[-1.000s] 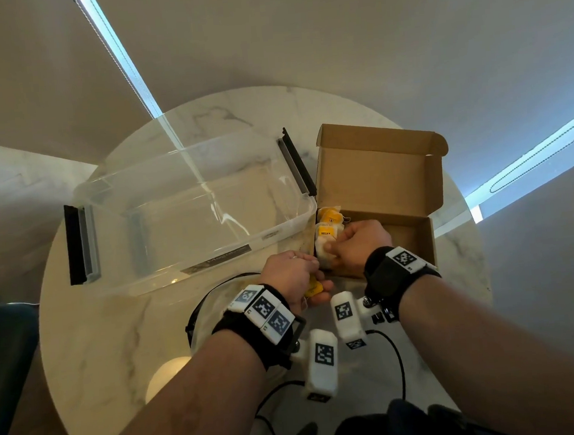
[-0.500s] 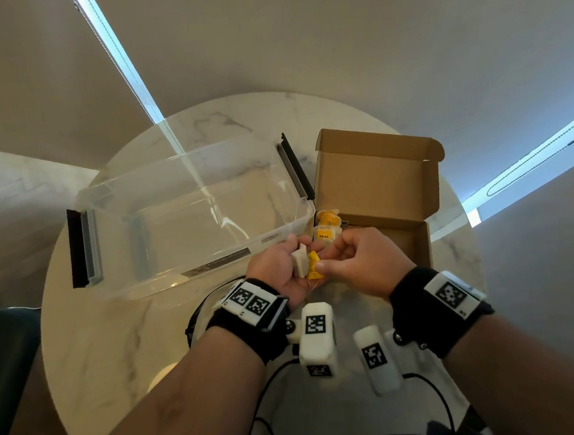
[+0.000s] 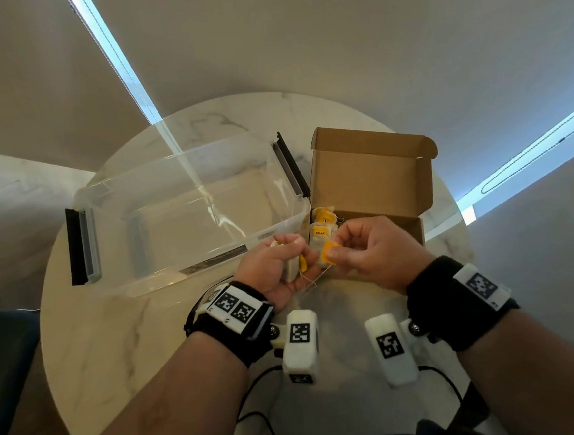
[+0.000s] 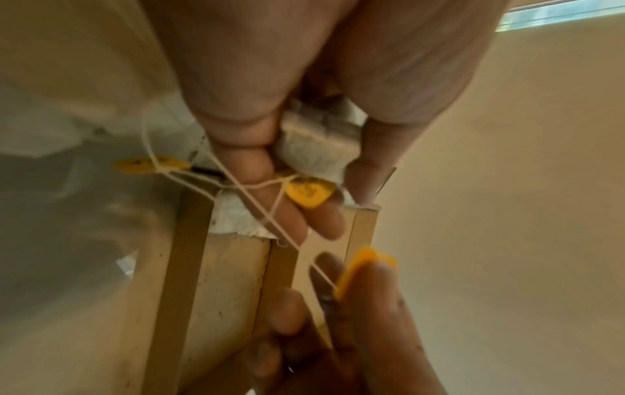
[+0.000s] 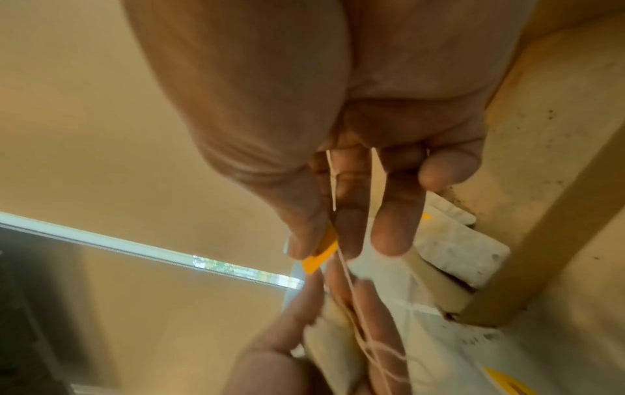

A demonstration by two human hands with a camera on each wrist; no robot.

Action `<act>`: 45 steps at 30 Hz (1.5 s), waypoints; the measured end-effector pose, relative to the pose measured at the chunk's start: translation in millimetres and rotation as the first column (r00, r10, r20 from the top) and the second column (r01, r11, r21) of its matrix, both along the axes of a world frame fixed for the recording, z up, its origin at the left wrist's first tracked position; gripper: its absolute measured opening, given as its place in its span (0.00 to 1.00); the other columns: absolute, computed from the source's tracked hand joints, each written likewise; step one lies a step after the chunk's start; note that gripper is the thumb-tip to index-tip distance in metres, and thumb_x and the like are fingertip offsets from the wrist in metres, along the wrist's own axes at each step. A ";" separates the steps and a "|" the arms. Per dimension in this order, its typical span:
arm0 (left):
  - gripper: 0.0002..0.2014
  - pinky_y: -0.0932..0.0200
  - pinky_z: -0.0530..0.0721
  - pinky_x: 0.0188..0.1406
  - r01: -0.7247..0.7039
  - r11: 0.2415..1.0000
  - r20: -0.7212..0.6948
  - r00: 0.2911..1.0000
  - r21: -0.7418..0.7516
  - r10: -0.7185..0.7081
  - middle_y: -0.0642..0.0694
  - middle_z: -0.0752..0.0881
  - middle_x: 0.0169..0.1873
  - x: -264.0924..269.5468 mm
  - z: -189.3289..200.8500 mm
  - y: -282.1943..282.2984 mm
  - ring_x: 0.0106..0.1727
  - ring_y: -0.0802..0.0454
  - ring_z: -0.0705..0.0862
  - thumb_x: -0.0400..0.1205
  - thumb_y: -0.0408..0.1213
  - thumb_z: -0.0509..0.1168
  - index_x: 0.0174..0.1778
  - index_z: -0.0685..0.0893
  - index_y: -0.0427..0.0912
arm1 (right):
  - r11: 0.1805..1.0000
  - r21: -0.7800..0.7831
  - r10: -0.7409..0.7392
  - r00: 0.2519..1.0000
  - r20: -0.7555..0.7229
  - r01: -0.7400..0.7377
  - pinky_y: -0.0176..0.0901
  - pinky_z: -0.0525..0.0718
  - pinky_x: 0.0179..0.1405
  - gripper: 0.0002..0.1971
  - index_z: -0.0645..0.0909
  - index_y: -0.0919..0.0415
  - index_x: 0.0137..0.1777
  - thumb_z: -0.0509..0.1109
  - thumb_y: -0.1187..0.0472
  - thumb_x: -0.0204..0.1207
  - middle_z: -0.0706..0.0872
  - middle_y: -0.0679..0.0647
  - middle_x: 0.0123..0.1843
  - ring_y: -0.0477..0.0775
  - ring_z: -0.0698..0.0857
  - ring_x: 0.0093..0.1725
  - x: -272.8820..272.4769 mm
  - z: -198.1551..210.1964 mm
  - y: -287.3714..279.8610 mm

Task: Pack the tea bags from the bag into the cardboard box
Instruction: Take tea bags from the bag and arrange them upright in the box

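Left hand [image 3: 276,269], nearest and low of centre, curled round a small bundle of tea bags [image 4: 317,149], with a yellow tag [image 4: 307,193] resting against the fingers [image 4: 324,221]. Right hand [image 3: 378,254], just beside it, pinching a second yellow tag [image 3: 329,250] between thumb and forefinger, remaining fingers loosely extended. Thin white strings [image 4: 257,187] crossed and tangled between the two hands, running from the bundle to the pinched tag. Both hands raised above a round marble table [image 3: 116,333], directly in front of the near wall of the cardboard box [image 3: 371,173]. Box open, lid flap upright at the rear; several tea bags with yellow labels [image 3: 321,228] standing in its left end. Clear plastic bin [image 3: 189,218] with black end handles just left of the box, its right end close against the box's side. Black cables [image 3: 260,422] on the table near the wrists. Plain wall and a bright window strip [image 3: 118,59] beyond the table.
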State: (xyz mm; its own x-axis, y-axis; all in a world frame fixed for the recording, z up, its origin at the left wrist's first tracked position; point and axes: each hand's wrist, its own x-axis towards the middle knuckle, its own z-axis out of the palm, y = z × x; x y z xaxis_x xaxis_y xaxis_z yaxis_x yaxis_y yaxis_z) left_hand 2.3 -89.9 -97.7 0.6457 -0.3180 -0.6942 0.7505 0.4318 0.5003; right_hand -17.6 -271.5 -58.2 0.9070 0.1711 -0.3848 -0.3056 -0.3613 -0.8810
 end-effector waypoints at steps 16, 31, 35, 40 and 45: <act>0.08 0.64 0.66 0.15 0.175 0.912 0.194 0.946 0.372 -0.260 0.50 0.73 0.22 -12.9 4.7 24.6 0.21 0.55 0.65 0.79 0.34 0.75 0.36 0.82 0.43 | 0.972 0.197 -0.135 0.991 0.003 0.132 0.49 0.92 0.39 0.03 0.80 0.73 0.45 0.70 0.73 0.80 0.92 0.68 0.40 0.66 0.93 0.40 -1.7 35.0 -10.2; 0.10 0.52 0.88 0.34 0.391 0.550 0.316 0.520 0.738 -0.794 0.53 0.88 0.36 -25.7 25.0 -14.3 0.31 0.51 0.84 0.71 0.47 0.81 0.43 0.89 0.52 | 0.837 0.436 -0.338 0.939 -0.060 0.329 0.60 0.92 0.46 0.03 0.81 0.67 0.44 0.70 0.68 0.79 0.91 0.64 0.38 0.66 0.93 0.42 -3.2 71.6 11.2; 0.04 0.56 0.81 0.23 0.379 0.715 0.409 0.624 0.587 -0.666 0.42 0.89 0.33 -26.4 20.7 -7.6 0.27 0.40 0.79 0.75 0.38 0.77 0.39 0.90 0.41 | 0.841 0.396 -0.394 0.919 -0.017 0.368 0.60 0.91 0.51 0.06 0.83 0.67 0.43 0.76 0.65 0.72 0.92 0.60 0.38 0.62 0.93 0.42 -2.8 70.4 7.0; 0.07 0.49 0.84 0.26 0.223 0.715 0.453 0.640 0.663 -0.620 0.38 0.87 0.35 -23.4 16.5 -10.1 0.26 0.50 0.81 0.73 0.37 0.78 0.37 0.85 0.45 | 0.798 0.450 -0.402 0.910 -0.100 0.402 0.50 0.92 0.42 0.12 0.83 0.67 0.42 0.76 0.61 0.61 0.89 0.59 0.35 0.56 0.90 0.35 -9.5 66.6 0.7; 0.26 0.65 0.80 0.35 -0.026 0.611 0.495 0.615 0.791 -0.614 0.55 0.84 0.40 -21.0 17.3 -18.6 0.38 0.58 0.83 0.66 0.44 0.82 0.56 0.77 0.58 | 0.810 0.461 -0.347 0.930 -0.123 0.363 0.54 0.92 0.45 0.13 0.82 0.67 0.43 0.76 0.60 0.62 0.89 0.60 0.36 0.57 0.91 0.36 -9.3 65.1 0.2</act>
State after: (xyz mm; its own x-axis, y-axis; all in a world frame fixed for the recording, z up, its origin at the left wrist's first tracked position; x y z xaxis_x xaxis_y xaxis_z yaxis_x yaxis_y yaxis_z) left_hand -18.7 -108.5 -80.5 0.9525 -0.2442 -0.1818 0.0560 -0.4466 0.8930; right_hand -26.9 -271.3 7.0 0.9288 0.0056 -0.3705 -0.3617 0.2306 -0.9033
